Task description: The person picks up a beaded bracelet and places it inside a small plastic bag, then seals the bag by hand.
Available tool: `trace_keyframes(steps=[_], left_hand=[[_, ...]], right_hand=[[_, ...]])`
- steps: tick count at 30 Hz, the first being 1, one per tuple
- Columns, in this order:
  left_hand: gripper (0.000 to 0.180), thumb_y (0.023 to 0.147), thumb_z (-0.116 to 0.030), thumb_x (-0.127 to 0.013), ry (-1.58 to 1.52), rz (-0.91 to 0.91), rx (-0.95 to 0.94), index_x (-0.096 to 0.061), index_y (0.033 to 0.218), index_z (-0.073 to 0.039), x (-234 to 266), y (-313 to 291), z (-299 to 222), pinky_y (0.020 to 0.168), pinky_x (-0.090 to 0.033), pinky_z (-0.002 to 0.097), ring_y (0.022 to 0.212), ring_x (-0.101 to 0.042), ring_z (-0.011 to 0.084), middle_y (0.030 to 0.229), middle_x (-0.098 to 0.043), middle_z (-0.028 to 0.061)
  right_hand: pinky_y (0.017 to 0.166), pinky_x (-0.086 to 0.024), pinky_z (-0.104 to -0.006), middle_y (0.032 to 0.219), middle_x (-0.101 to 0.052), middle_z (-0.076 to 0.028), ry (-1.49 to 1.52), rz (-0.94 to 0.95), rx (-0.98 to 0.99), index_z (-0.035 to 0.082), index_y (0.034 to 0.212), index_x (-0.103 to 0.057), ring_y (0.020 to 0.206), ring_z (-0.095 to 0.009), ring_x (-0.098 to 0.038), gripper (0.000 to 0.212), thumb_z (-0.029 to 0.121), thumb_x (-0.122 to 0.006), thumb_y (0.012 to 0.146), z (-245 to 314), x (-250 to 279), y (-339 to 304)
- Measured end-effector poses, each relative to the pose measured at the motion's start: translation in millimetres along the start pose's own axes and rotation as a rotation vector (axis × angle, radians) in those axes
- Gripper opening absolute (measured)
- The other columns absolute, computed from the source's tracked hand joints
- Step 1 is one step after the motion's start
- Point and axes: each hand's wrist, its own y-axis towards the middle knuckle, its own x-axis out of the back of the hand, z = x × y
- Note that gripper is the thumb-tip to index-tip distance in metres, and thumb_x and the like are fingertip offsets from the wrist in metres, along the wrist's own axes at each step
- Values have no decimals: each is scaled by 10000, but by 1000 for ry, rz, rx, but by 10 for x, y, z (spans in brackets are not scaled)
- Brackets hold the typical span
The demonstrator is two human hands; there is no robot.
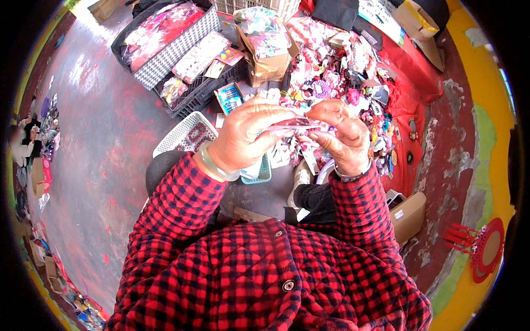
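Left hand (245, 135) and right hand (343, 135) both pinch a small clear plastic packet (295, 123) above the white basket (186, 134).

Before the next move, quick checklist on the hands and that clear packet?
1. Left hand grips the clear packet: ok, fingers closed on its left end.
2. Right hand grips the same packet: ok, fingertips pinch its right end.
3. Packet clear of the pile of pink trinkets: ok, held up above it.
4. Packet contents: cannot tell, too small and glossy.
5. White basket within reach: ok, on the floor just left of the left wrist.
6. Packet sealed or open: cannot tell.
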Motion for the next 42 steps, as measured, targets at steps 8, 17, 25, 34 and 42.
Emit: trace_keyframes(steps=[8,17,25,34,42], left_hand=[[243,689,3,-674,-2,66,-32,-619,926,16,-74,-34,67,711,-470,337,798,-594,259,859,-634,122],[200,695,-25,-669,-18,173,20,-613,883,11,-61,-53,106,703,-469,351,789,-593,283,829,-625,128],[172,694,-34,-662,8,257,27,-608,853,1,-81,-63,117,704,-460,355,783,-580,284,823,-609,122],[164,688,-16,-645,50,324,-20,-596,843,9,-120,-61,123,697,-453,357,778,-568,282,813,-594,115],[163,687,-13,-645,-4,330,-18,-595,840,8,-137,-42,130,674,-447,352,752,-563,282,795,-589,118]], right_hand=[[729,-454,-312,856,-620,-94,61,116,-41,24,849,-651,817,-213,-581,119,52,-662,733,-71,6,-40],[678,-462,-323,779,-621,-82,-78,133,-22,33,804,-642,748,-236,-588,88,50,-665,721,-102,-41,-55],[663,-456,-358,754,-609,-76,-245,218,103,40,755,-615,742,-259,-586,80,63,-642,684,-33,-27,-16],[666,-443,-351,746,-602,-76,-420,300,118,52,739,-618,739,-263,-584,96,51,-648,648,86,-34,-25],[681,-456,-355,766,-608,-95,-433,335,63,34,735,-600,765,-266,-592,99,20,-627,641,61,-30,-41]])
